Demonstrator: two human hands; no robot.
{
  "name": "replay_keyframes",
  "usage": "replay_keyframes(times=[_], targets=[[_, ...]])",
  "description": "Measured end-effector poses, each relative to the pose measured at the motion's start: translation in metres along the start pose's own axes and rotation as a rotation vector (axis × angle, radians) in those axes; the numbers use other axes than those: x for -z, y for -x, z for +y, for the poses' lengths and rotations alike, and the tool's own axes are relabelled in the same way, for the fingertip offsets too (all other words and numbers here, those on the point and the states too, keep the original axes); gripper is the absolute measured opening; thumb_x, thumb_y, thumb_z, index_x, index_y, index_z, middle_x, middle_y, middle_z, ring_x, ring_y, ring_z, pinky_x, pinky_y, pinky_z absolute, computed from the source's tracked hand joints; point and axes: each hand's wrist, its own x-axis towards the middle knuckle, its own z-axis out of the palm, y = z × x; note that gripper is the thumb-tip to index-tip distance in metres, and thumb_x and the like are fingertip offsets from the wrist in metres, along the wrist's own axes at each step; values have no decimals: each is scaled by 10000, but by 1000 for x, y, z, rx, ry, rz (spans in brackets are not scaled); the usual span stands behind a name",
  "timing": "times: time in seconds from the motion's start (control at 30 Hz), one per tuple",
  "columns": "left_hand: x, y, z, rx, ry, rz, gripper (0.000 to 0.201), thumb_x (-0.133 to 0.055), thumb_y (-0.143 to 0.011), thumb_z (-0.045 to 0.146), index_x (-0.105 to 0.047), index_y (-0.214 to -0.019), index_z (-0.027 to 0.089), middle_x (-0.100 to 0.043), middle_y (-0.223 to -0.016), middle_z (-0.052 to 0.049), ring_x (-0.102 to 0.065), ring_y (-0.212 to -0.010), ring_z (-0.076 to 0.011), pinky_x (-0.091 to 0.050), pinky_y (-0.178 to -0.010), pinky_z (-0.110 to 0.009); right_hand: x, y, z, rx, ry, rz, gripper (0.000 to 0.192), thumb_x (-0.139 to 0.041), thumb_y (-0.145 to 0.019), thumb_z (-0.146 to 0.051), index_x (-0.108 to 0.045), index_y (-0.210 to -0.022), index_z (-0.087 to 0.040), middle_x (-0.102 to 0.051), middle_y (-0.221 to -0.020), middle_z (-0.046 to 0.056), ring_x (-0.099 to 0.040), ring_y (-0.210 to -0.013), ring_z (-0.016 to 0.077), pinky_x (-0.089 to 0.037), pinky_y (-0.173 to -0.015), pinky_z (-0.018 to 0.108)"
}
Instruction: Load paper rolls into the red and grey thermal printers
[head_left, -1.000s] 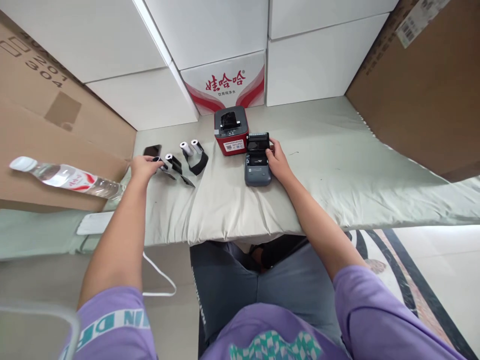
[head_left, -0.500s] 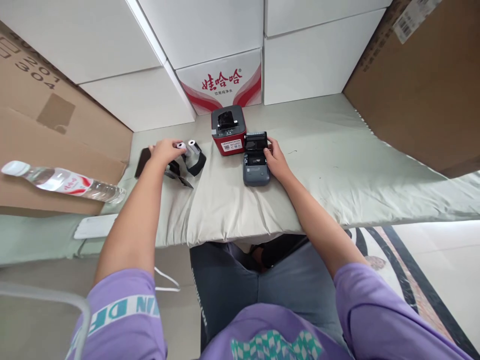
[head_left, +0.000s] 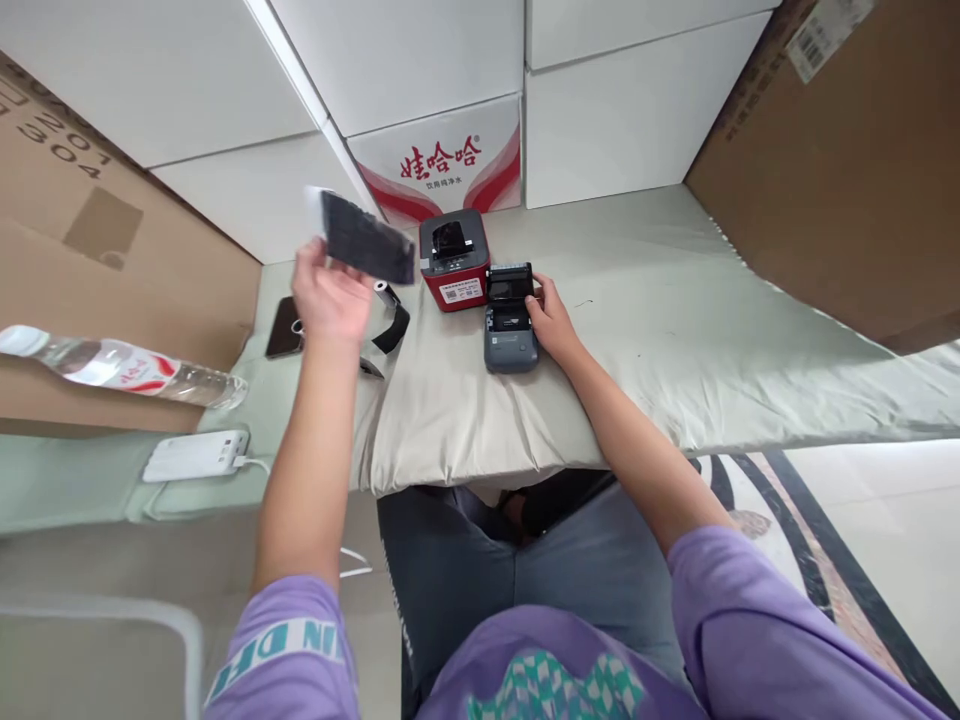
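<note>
Raised above the table's left part, my left hand is closed on a roll of black label tape, whose dark strip stretches to the right; its white end is blurred. A second roll, white with a black strip curling from it, lies behind that hand on the cloth. My right hand grips the right side of a small grey label printer. The printer's lid stands up and its bay shows. Directly behind it sits a red and black printer.
A phone lies left of my left forearm. Farther left are a water bottle and a white power bank with a cable. White cartons line the back; brown cartons flank both sides of the cloth-covered table.
My left hand has lifted one roll off the table, up and slightly right, with its black strip swinging out. My right hand and the grey printer have stayed put.
</note>
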Motion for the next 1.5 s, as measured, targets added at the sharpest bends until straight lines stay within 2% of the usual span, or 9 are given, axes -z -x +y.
replay_keyframes(times=[0.1,0.17,0.37,0.5,0.67,0.87,1.1,1.37,1.5], targets=[[-29,33,-40,96,-87,-239,265,-781,-731,399,-613,-841,227,-726,-990,-63,-650,-922,-196,-486,-652,-278,1,-3,3,-50,-10,22,622,-509,-945,-588,-399,-1446,-236,-625,-1253,131,-605,-1132,286,-468,-1095,496],[-41,50,-68,105,-180,-330,373,-865,-602,356,-572,-793,227,-687,-861,-26,-653,-829,-182,-456,-627,-264,2,-5,6,-83,-29,49,600,-505,-947,-554,-394,-1443,-234,-620,-1263,133,-599,-1157,280,-460,-1108,492],[-47,59,-110,-12,-742,-499,307,-801,-657,330,-567,-809,203,-710,-891,-9,-618,-754,-149,-482,-695,-269,3,-8,7,-91,-63,74,564,-496,-953,-514,-409,-1428,-223,-628,-1219,113,-594,-1179,262,-432,-1145,490],[-47,47,-107,-168,-1019,-624,199,-737,-722,265,-673,-897,194,-743,-945,-28,-643,-833,-186,-493,-783,-309,2,-7,4,-103,-65,85,536,-490,-963,-478,-414,-1426,-219,-629,-1223,110,-596,-1172,255,-429,-1152,486],[-60,35,-96,-186,-1187,-785,222,-718,-766,232,-725,-986,204,-747,-1005,-38,-662,-940,-228,-498,-918,-366,3,-8,6,-113,-84,87,527,-503,-966,-488,-425,-1417,-227,-629,-1194,101,-608,-1158,255,-446,-1141,489],[-72,31,-94,-273,-1390,-723,287,-755,-757,219,-773,-1043,229,-693,-993,-63,-614,-1054,-278,-444,-1035,-469,3,-10,10,-90,-86,87,528,-506,-956,-505,-440,-1394,-218,-636,-1153,96,-617,-1132,262,-447,-1133,494],[-51,32,-110,-135,-1112,-698,272,-748,-789,313,-764,-1036,200,-754,-1049,-61,-652,-970,-240,-508,-922,-377,3,-10,8,-92,-74,80,495,-494,-955,-443,-446,-1389,-210,-650,-1157,100,-615,-1138,268,-442,-1139,503],[-76,45,-91,-238,-1527,-785,367,-703,-764,232,-755,-1125,271,-767,-1087,-47,-560,-1081,-311,-405,-1014,-491,3,-10,9,-81,-59,72,511,-475,-970,-471,-432,-1405,-207,-646,-1172,101,-617,-1137,262,-447,-1132,494],[-78,47,-98,-273,-1604,-812,330,-688,-774,200,-796,-1075,277,-751,-1084,-82,-540,-1102,-350,-374,-1039,-547,3,-8,6,-82,-56,62,559,-455,-974,-541,-425,-1423,-211,-638,-1162,100,-619,-1119,257,-461,-1107,467]])
